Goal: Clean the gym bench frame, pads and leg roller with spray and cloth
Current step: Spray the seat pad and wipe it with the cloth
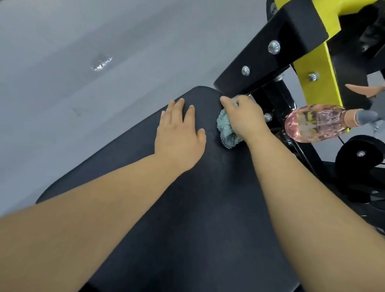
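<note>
grey floor [58,73]; right hand [243,119] grips cloth [226,132] (bunched)

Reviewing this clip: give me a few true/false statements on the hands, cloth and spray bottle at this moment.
1. The left hand lies flat on the black pad. True.
2. The right hand holds the spray bottle. False: it grips the teal cloth; the bottle is in neither hand.
3. The bottle's liquid is blue. False: it is pink.
4. The frame has yellow parts. True.
</note>
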A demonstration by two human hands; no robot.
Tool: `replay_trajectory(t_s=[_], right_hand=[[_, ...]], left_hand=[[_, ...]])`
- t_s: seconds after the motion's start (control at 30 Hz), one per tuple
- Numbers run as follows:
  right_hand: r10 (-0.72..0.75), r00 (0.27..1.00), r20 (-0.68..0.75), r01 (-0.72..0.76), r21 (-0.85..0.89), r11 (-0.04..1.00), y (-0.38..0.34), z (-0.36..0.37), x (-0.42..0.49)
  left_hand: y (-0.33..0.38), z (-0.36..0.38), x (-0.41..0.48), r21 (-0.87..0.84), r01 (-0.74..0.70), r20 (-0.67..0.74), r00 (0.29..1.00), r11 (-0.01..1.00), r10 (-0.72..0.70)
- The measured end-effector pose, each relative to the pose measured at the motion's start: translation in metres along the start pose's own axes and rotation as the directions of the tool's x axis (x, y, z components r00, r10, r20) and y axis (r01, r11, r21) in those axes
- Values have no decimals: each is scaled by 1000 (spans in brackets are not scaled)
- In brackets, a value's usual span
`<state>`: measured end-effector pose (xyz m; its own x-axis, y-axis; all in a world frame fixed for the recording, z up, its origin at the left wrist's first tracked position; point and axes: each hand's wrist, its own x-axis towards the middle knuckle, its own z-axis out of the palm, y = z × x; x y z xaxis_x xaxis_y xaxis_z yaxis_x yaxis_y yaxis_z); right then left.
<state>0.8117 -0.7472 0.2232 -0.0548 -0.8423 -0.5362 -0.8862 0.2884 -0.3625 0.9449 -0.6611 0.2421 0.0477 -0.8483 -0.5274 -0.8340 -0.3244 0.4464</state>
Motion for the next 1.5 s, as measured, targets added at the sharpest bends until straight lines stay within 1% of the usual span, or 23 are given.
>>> replay_trajectory(t_s=[0.1,0.2,0.27,0.37,0.5,0.57,0.63,0.7,0.83,0.93,1.0,1.17,1.23,1.3,1.37,1.5], right_hand=[[54,998,32,-55,37,998,33,-13,-38],[82,997,-8,-82,51,995,57,-20,-67],[90,995,-49,-89,28,996,50,-18,-63],[58,996,-70,-63,-72,995,14,-8,-23],[-32,997,-73,25,-98,995,-35,9,30],[-72,993,-91,61,-122,991,-36,13,26],[-92,991,-101,79,-132,988,-18,10,3],[-56,991,-120,42,-109,993,16,4,-29],[71,982,-173,-81,-53,995,82,-18,-107],[147,982,-118,-156,-65,986,93,-26,-114],[136,986,-95,-148,-124,981,75,-21,-89],[15,995,-94,-33,-192,981,16,2,-18],[-22,996,-86,3,-208,978,22,3,-23],[-24,995,-98,6,-183,983,48,-2,-48],[31,987,-155,-53,-141,989,84,-9,-89],[251,941,-226,-263,-21,965,145,-27,-176]], left_hand=[[7,6,-13,129,-11,-62,998,992,19],[9,13,-29,180,-58,-18,998,982,62],[7,15,-33,183,-78,23,997,980,75],[4,15,-32,167,-98,39,995,981,93],[-2,15,-31,155,-126,43,992,980,120],[-4,16,-32,140,-126,29,992,982,123],[-2,16,-32,139,-115,23,993,984,112],[1,15,-32,140,-92,37,995,986,87],[6,15,-31,162,-74,54,996,984,66],[12,19,-32,195,-57,69,997,979,44],[16,25,-35,217,-63,60,997,974,52],[17,38,-54,194,-182,37,983,964,178],[17,41,-63,204,-213,62,977,956,205],[17,42,-68,213,-233,84,972,949,219],[20,39,-73,202,-252,101,967,946,236],[25,35,-84,174,-308,150,947,935,284]])
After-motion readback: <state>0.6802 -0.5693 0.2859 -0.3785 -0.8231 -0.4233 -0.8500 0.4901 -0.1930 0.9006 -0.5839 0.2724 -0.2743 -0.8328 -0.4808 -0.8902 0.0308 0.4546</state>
